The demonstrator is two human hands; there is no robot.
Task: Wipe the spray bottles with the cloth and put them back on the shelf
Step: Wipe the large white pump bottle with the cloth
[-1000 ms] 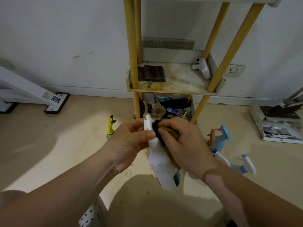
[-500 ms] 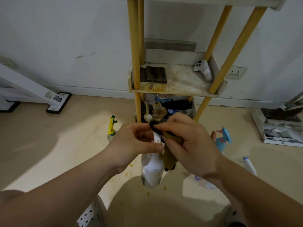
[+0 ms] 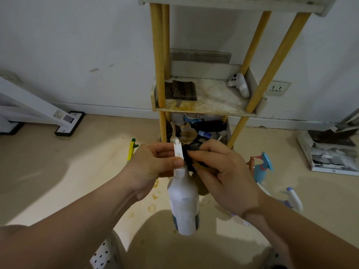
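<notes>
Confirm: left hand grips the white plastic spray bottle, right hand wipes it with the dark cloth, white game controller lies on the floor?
No: the head view shows the white game controller on the stained white shelf board, not the floor. The left hand does grip the white plastic spray bottle, and the right hand holds the dark cloth against it.

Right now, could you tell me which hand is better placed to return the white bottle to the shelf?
Probably the left hand: it grips the bottle by its spray head, while the right hand holds the cloth against it; the shelf stands ahead.
</notes>
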